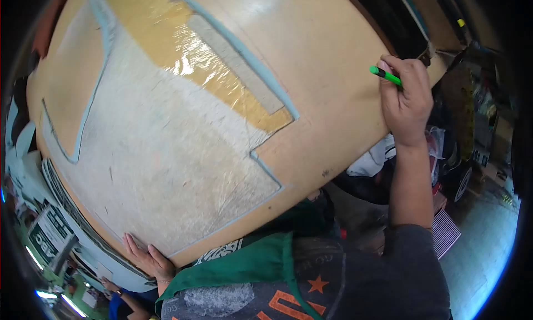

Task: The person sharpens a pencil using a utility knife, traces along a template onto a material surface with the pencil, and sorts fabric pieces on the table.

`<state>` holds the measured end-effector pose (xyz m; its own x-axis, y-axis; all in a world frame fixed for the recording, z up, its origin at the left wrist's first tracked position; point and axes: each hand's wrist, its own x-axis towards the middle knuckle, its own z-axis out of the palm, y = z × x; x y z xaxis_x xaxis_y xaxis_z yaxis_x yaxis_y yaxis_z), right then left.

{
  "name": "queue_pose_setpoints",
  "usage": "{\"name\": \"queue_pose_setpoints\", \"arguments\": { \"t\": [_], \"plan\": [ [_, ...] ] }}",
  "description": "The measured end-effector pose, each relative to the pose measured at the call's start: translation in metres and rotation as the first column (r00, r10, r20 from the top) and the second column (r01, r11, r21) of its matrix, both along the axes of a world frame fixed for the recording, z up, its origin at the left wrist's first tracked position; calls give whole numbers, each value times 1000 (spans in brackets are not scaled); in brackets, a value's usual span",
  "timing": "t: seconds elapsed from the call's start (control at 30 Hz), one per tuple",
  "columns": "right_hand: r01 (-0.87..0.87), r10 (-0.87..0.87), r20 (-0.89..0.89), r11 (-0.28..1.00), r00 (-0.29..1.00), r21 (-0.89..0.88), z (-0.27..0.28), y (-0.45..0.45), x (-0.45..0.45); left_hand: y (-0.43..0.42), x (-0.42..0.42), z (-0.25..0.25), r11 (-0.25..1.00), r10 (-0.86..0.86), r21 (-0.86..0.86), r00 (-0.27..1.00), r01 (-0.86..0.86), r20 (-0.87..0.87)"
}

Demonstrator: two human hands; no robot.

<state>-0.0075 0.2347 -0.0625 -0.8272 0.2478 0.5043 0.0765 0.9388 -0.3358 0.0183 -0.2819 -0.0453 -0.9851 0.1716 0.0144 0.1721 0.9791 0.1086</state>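
A large worn whitish pattern piece [150, 148] with pale blue edges lies flat on a tan sheet [327, 92]. Shiny yellow-brown tape [194, 53] covers its upper part, with a narrow grey strip [239, 64] along one side. My left hand [149, 260] rests at the pattern's lower left edge, fingers stretched out and holding nothing. Over at the right edge of the sheet, my right hand [408, 98] is closed around a green pen [385, 74] with a black band. Part of the pen is hidden in the fingers, and the hand is apart from the pattern.
Stacked sheets [72, 200] stand along the left side of the table. A white cloth [373, 160] and assorted items sit below the right edge. Another person's arm [125, 298] shows at lower left. My green apron [239, 264] is close to the near edge.
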Motion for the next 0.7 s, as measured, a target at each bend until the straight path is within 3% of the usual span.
{"name": "queue_pose_setpoints", "arguments": {
  "t": [0.07, 0.17, 0.47, 0.7],
  "plan": [
    [14, -14, 25, 1000, 1000, -13, -1, 2, 0, -5, -2, -1, 998, -12, -59, 1000, 13, 16],
    [23, -22, 24, 1000, 999, -21, -1, 1, -2, 0, -4, -8, 1000, 16, 13, 999, -16, -49],
    [24, -24, 111, 1000, 994, 7, -2, 2, 1, -10, -6, -21, 998, -35, -49, 987, 27, -157],
    [14, -15, 40, 1000, 999, 7, -1, 2, -5, -22, -7, -20, 994, -66, -90, 987, 53, -147]
  ]
}}
